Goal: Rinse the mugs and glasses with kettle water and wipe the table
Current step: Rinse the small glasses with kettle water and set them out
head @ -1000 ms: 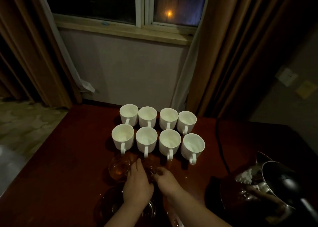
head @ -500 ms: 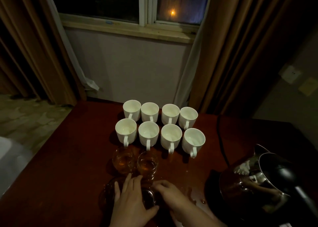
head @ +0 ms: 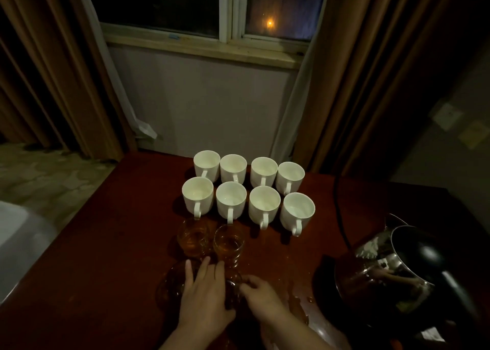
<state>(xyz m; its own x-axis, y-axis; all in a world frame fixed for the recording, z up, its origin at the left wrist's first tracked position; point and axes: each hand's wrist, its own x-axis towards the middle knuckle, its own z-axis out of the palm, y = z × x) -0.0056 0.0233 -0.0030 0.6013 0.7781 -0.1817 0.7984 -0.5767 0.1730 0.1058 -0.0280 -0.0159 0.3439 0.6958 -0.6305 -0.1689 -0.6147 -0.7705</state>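
While eight white ceramic mugs (head: 248, 190) sit in two rows mid dark red bench (head: 111, 243), I see left hand (head: 205, 294) flat-fingered over clear glass (head: 172, 283), steadying; right hand (head: 261, 296) grip unclear; steel kettle (head: 397, 270) right.

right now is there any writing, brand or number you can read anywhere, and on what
No text can be read.
Wall plate right of the curtain: plain, no legible marking.
Yellowish note beside it: too blurred to read.
White label by the kettle base: too small and dark.
White mugs: no print visible.
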